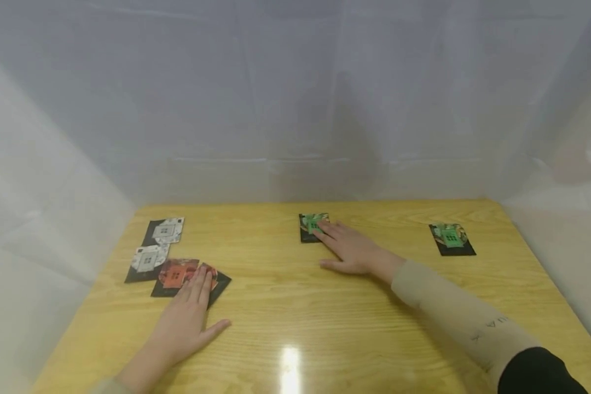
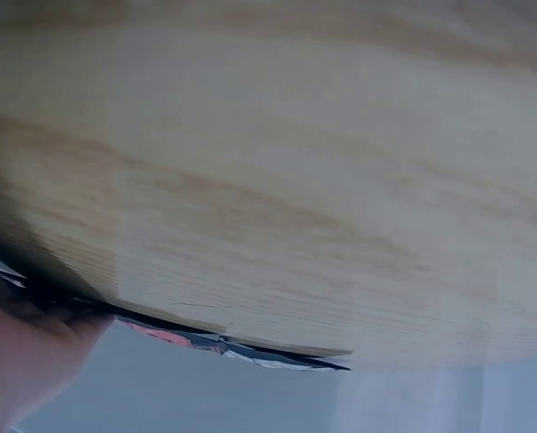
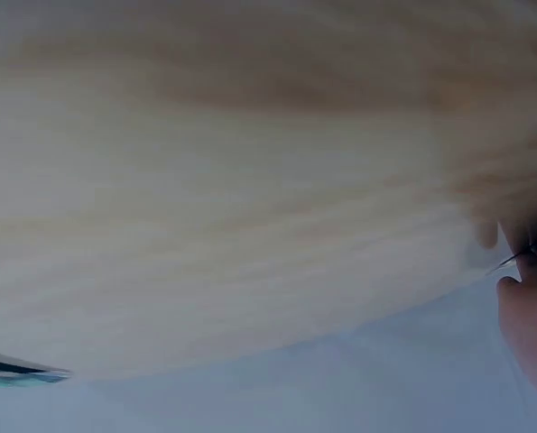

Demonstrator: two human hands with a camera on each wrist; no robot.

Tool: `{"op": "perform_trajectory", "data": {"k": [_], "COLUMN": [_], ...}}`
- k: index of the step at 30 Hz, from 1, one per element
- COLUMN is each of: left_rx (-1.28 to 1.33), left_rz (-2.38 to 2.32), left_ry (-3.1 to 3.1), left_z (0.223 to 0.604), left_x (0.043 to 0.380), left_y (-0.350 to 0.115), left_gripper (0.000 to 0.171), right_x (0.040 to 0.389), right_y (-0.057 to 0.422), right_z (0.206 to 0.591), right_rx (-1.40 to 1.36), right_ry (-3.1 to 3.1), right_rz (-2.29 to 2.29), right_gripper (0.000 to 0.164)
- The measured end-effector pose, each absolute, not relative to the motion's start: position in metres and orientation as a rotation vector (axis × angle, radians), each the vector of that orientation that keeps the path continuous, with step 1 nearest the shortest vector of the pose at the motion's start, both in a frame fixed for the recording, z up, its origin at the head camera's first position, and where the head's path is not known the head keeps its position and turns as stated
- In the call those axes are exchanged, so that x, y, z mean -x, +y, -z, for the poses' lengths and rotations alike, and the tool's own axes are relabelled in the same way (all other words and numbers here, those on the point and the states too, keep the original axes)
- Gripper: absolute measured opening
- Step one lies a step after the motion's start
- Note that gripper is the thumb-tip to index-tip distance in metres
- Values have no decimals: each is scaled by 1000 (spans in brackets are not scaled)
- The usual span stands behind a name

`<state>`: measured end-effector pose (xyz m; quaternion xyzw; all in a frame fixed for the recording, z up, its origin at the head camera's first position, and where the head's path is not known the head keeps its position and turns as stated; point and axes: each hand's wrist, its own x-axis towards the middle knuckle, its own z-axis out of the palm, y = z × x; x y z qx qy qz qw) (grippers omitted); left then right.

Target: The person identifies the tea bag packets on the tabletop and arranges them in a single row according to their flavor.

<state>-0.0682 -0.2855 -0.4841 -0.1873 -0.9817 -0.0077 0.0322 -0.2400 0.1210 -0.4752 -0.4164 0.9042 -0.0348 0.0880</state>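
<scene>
My left hand (image 1: pixel 184 320) lies flat with straight fingers on a black packet with a red label (image 1: pixel 221 282), which sits turned at an angle. Beside it, partly overlapped, is another red-labelled packet (image 1: pixel 169 278). Two black packets with white-grey labels, a far one (image 1: pixel 164 232) and a nearer one (image 1: pixel 148 260), adjoin them at the left. Toward the back middle, the extended fingers of my right hand (image 1: pixel 353 250) touch a green-labelled packet (image 1: pixel 309 234) and cover its right side. In the left wrist view, the left hand (image 2: pixel 35 361) and the packets show edge-on.
Apart at the right lies a second green-labelled packet (image 1: pixel 452 241). The wooden table (image 1: pixel 276 312) has pale sheeting (image 1: pixel 216 109) behind it and on both sides. Light glares off the table near its front.
</scene>
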Motion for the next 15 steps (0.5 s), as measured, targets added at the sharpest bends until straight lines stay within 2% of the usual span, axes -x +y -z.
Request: {"op": "perform_trajectory", "data": {"k": [15], "left_rx": [580], "left_rz": [25], "left_ry": [-3029], "left_z": [482], "left_x": [70], "left_y": [-285], "left_gripper": [108], "right_x": [226], "right_y": [182], "right_z": [479], "right_rx": [1201], "right_ry": [2776], "right_rz": [205], "right_gripper": [84]}}
